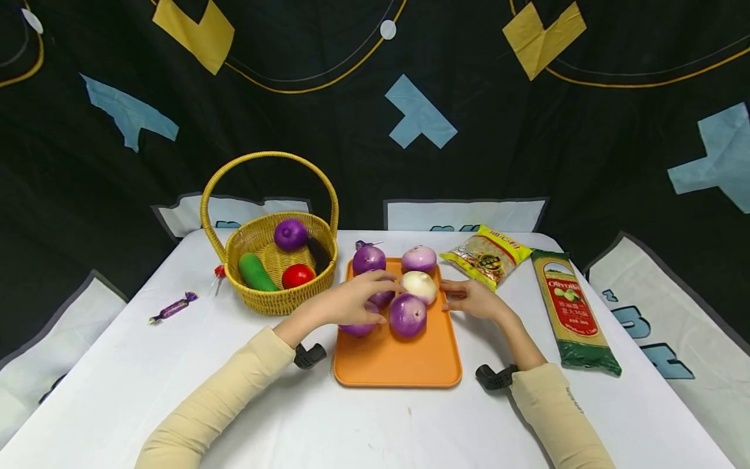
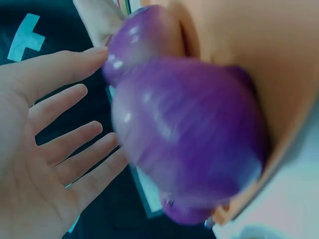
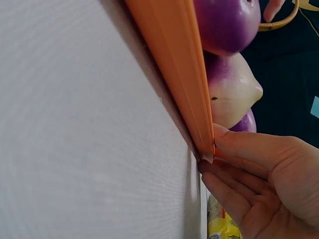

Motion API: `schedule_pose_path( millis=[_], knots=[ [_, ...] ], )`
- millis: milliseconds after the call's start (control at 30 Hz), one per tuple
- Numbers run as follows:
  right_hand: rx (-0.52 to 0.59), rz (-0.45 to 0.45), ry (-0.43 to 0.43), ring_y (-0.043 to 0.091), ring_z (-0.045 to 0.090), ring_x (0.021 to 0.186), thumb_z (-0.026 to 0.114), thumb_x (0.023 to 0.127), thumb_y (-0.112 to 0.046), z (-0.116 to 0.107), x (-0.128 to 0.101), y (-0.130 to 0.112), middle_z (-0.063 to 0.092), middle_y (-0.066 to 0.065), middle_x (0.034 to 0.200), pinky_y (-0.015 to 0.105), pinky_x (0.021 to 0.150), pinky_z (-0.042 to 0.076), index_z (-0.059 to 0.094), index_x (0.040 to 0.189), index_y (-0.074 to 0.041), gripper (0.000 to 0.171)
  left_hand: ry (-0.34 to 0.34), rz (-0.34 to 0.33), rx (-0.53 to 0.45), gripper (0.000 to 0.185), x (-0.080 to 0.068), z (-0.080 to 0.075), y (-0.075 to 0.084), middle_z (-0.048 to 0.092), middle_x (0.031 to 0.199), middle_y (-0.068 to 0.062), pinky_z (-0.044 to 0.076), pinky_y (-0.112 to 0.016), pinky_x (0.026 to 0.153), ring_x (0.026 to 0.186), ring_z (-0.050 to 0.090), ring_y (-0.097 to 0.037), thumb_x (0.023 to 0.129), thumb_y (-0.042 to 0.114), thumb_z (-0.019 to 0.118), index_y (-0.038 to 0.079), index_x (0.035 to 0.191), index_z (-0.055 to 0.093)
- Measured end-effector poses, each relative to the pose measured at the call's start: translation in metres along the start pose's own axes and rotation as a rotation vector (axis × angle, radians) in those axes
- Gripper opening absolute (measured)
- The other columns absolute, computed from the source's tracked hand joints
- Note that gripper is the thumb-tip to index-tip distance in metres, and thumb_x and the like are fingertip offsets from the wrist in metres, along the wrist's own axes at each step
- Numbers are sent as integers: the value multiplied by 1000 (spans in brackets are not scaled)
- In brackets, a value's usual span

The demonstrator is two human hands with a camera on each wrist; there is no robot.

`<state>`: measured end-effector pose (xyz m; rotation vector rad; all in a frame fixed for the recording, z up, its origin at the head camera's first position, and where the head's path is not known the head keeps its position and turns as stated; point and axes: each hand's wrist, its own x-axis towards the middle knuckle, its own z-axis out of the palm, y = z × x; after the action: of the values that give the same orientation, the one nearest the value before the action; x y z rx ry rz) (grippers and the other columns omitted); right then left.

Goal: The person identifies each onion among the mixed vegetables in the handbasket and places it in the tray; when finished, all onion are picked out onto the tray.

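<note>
Left hand (image 1: 351,301) rests among onions (image 1: 407,314) on the orange tray (image 1: 398,361); right hand (image 1: 476,299) touches its edge.

I see even, bright overhead light in the head view, with soft shadows under the orange tray (image 1: 398,358). Edges bow outward. In my left wrist view the purple onion (image 2: 189,134) is blurred, glare streaking it.

Left hand (image 1: 351,301) covers most of two purple onions (image 1: 369,306) on the orange tray (image 1: 398,358); their contact with the palm can't be told. Left wrist view: nearest onion (image 2: 189,134) blurred. Right wrist view: tray rim (image 3: 174,64) hides the onions' undersides; top onion (image 3: 227,22) cut off by frame edge. Dark item in basket (image 1: 275,303) behind the tomato (image 1: 297,275): unidentifiable.
</note>
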<state>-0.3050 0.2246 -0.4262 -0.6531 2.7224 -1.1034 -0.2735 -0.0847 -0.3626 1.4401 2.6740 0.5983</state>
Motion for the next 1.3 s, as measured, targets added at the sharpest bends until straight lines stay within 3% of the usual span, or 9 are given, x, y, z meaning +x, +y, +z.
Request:
schedule_pose_path(
  millis=[133, 300, 567, 767, 867, 1000, 1167, 1300],
  knots=[
    [1, -7, 0, 33, 55, 119, 73, 86, -19, 1, 0, 0, 56, 16, 132, 47, 100, 42, 54, 133, 3, 55, 15, 5, -24, 53, -15, -13, -5, 46, 141, -13, 46, -37, 98, 130, 42, -27, 84, 17, 74, 11, 133, 57],
    [31, -17, 2, 33, 55, 119, 73, 86, -16, 2, 0, 1, 56, 18, 132, 46, 102, 41, 55, 132, 5, 53, 45, -48, -16, 52, -34, -32, -15, 46, 142, -13, 37, -47, 106, 131, 42, -31, 85, 24, 74, 13, 134, 57],
    [36, -16, 1, 33, 57, 117, 73, 87, -16, 1, 0, 1, 56, 17, 131, 46, 101, 42, 54, 133, 4, 54, 93, -173, 26, 50, -53, -86, -43, 51, 137, -15, 41, -50, 102, 127, 46, -33, 85, 22, 74, 12, 132, 58],
    [20, -30, -3, 34, 57, 117, 73, 86, -15, 0, 0, -1, 55, 18, 133, 46, 100, 43, 56, 131, 3, 52, 102, -368, 16, 49, -54, -137, -80, 50, 137, -18, 40, -56, 101, 126, 44, -38, 89, 24, 70, 10, 133, 56],
    [21, -28, -3, 34, 57, 117, 73, 86, -15, -1, -1, -1, 54, 18, 134, 45, 100, 43, 56, 131, 3, 51, 102, -472, 7, 48, -48, -153, -97, 46, 141, -20, 38, -58, 101, 127, 41, -40, 91, 24, 68, 9, 135, 54],
    [21, -28, 4, 34, 57, 117, 73, 86, -14, -2, -1, 0, 55, 18, 133, 45, 100, 43, 56, 131, 4, 52, 118, -556, -18, 47, -42, -154, -126, 46, 140, -22, 38, -57, 100, 125, 44, -42, 92, 23, 65, 6, 134, 54],
    [30, -26, -10, 33, 57, 117, 73, 86, -16, -1, 0, 1, 57, 18, 130, 46, 100, 43, 55, 132, 3, 53, 176, -641, -91, 48, -45, -137, -160, 39, 141, -28, 36, -59, 102, 126, 41, -47, 94, 21, 62, 2, 136, 50],
    [22, -13, -5, 33, 57, 117, 73, 86, -17, -1, 0, 1, 59, 16, 129, 46, 101, 42, 55, 133, 1, 53, 183, -709, -116, 49, -48, -124, -178, 36, 142, -32, 31, -63, 103, 128, 34, -51, 94, 19, 61, 1, 138, 48]
  ],
)
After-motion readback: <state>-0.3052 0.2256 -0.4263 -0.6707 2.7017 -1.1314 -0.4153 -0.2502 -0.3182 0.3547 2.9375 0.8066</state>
